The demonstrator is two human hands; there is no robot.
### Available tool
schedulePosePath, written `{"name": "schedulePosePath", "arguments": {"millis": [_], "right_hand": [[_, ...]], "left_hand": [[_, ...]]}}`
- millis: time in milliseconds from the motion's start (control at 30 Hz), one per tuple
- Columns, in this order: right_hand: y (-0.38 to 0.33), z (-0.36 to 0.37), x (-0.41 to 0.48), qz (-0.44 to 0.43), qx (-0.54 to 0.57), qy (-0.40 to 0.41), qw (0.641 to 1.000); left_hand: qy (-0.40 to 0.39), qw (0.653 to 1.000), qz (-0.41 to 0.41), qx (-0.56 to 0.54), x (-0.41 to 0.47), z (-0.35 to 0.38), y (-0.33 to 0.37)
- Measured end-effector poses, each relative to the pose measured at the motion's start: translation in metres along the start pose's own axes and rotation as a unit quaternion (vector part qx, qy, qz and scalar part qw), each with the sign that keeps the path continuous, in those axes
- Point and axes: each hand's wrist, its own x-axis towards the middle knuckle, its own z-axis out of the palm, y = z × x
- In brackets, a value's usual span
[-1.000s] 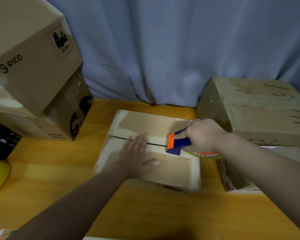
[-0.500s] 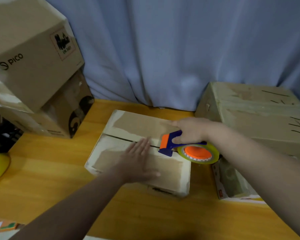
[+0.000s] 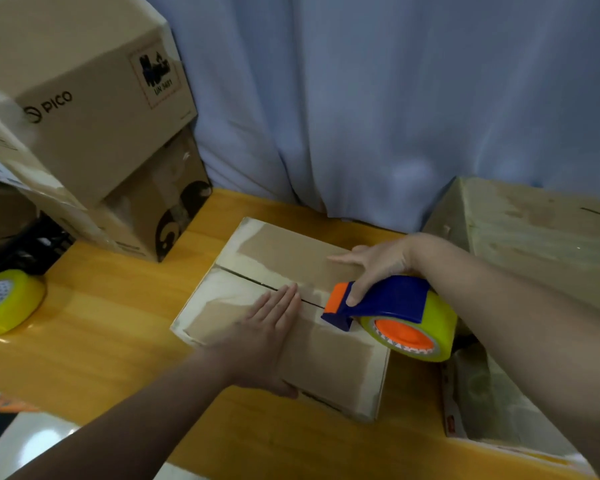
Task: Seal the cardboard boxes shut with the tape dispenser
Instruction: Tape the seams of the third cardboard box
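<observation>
A flat cardboard box lies in the middle of the yellow table, its two top flaps meeting in a dark seam. My left hand presses flat on the near flap, fingers straight, fingertips at the seam. My right hand grips the blue and orange tape dispenser, which carries a yellow roll with an orange hub. Its blue nose touches the box top at the seam's right end, just right of my left fingertips.
Stacked cardboard boxes stand at the back left. A large worn box stands at the right, an open box below it. A spare yellow tape roll lies at the left edge. A blue curtain hangs behind.
My right hand has tilted the dispenser up, so the roll and orange hub now show. The view has shifted, revealing the spare roll at the left. My left hand stays flat on the box.
</observation>
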Motion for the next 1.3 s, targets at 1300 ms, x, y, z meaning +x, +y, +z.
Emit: {"name": "schedulePosePath", "arguments": {"millis": [1300], "right_hand": [[-0.025,0.03,-0.028,-0.059,-0.271,0.357,0.892]], "left_hand": [[0.062,0.993,-0.105,0.0,0.052,-0.009,-0.054]]}}
